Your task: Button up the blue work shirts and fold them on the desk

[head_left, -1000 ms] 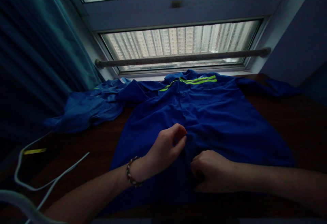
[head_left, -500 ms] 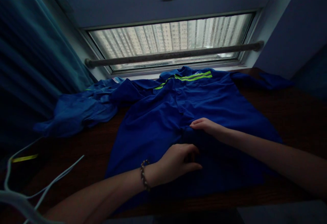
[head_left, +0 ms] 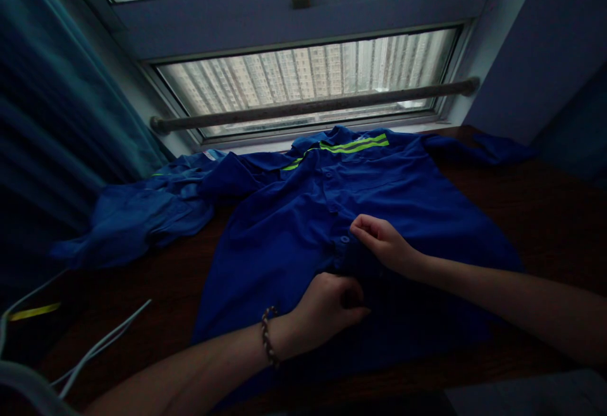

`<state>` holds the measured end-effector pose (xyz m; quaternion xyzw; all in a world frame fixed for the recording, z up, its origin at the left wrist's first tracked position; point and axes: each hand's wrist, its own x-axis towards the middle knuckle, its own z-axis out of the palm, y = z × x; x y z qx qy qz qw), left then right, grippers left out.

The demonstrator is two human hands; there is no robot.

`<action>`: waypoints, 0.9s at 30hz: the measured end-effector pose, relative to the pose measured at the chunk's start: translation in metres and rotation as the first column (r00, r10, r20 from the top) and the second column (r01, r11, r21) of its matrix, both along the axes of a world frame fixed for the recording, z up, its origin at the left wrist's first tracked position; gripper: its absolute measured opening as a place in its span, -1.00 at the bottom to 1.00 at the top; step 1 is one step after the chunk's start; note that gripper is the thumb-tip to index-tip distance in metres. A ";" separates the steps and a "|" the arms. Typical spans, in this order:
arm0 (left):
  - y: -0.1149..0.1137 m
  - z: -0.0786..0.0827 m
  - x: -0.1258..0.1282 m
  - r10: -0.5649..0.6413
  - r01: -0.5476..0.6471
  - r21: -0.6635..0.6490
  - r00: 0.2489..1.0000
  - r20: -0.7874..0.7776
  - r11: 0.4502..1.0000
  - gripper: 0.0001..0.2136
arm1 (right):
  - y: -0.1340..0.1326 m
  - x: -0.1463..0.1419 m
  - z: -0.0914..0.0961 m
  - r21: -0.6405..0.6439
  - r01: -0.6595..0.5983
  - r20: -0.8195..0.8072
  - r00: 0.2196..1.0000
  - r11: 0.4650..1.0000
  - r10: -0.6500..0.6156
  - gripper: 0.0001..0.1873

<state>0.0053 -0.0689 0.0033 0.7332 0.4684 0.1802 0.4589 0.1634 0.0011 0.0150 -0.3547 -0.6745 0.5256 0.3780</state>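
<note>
A blue long-sleeved work shirt (head_left: pixel 279 239) with yellow-green stripes across its chest lies spread on a dark wooden table, collar toward the window. At its front opening, my right hand (head_left: pixel 384 245) is closed in a pinch on the cloth, just right of a visible button (head_left: pixel 344 239). Lower on the front, my left hand (head_left: pixel 327 308), with a braided bracelet (head_left: pixel 268 335) at the wrist, has its fingers curled in against the shirt. Its fingertips are partly in shadow, with cloth beneath them.
Another blue garment (head_left: pixel 142 214) lies crumpled at the left, by the blue curtain (head_left: pixel 52 100). White cables (head_left: pixel 102 343) and a yellow strip (head_left: pixel 35 312) are at the lower left. Behind the table, a bar (head_left: pixel 313 107) runs across the window. The dark wooden table (head_left: pixel 559 214) extends right.
My right hand has turned and drawn its fingers tighter, and a button now shows beside it. My left thumb has come nearer its curled fingers. The view has shifted slightly.
</note>
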 end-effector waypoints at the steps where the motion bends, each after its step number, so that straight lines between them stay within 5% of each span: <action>1: 0.001 0.001 0.000 0.015 -0.012 -0.055 0.998 0.054 0.998 -0.87 | -0.003 0.001 0.001 0.117 -0.015 0.026 1.000 0.993 0.012 -0.76; 3: 0.003 0.004 -0.001 0.073 -0.023 -0.239 0.976 0.203 0.971 -0.86 | -0.008 0.004 0.002 0.367 -0.093 0.103 0.993 0.926 0.058 -0.79; 5: 0.007 0.008 -0.002 0.168 -0.006 -0.443 0.929 0.328 0.896 -0.83 | -0.012 0.006 -0.002 0.598 -0.186 0.204 0.976 0.780 0.076 -0.85; 7: 0.011 0.014 -0.003 0.264 -0.014 -0.561 0.892 0.368 0.828 -0.78 | -0.014 0.007 -0.005 0.718 -0.240 0.283 0.958 0.654 0.042 -0.96; 8: 0.013 0.018 -0.004 0.302 -0.039 -0.583 0.882 0.361 0.811 -0.77 | -0.016 0.006 -0.006 0.730 -0.238 0.299 0.954 0.641 0.014 -0.94; 10: 0.016 0.023 -0.006 0.365 -0.106 -0.595 0.869 0.334 0.796 -0.78 | -0.018 0.005 -0.003 0.661 -0.195 0.298 0.954 0.725 -0.015 -0.95; 13: 0.019 0.028 -0.009 0.433 -0.192 -0.583 0.848 0.306 0.789 -0.81 | -0.018 0.001 0.006 0.362 -0.135 0.263 0.964 0.922 0.038 -0.92; 15: 0.019 0.029 -0.010 0.467 -0.236 -0.568 0.831 0.303 0.788 -0.82 | -0.015 0.000 0.011 0.155 -0.102 0.222 0.973 0.983 0.066 -0.86; 17: 0.020 0.031 -0.011 0.489 -0.263 -0.555 0.815 0.310 0.790 -0.81 | -0.011 0.000 0.011 -0.036 -0.071 0.149 0.986 0.997 0.076 -0.80; 21: 0.021 0.034 -0.011 0.482 -0.259 -0.532 0.808 0.338 0.807 -0.77 | -0.003 0.000 0.006 -0.330 -0.089 0.025 0.994 0.940 0.103 -0.70; 27: 0.022 0.031 -0.012 0.472 -0.264 -0.502 0.809 0.349 0.823 -0.76 | -0.003 -0.001 0.001 -0.336 -0.110 0.014 0.992 0.935 0.122 -0.72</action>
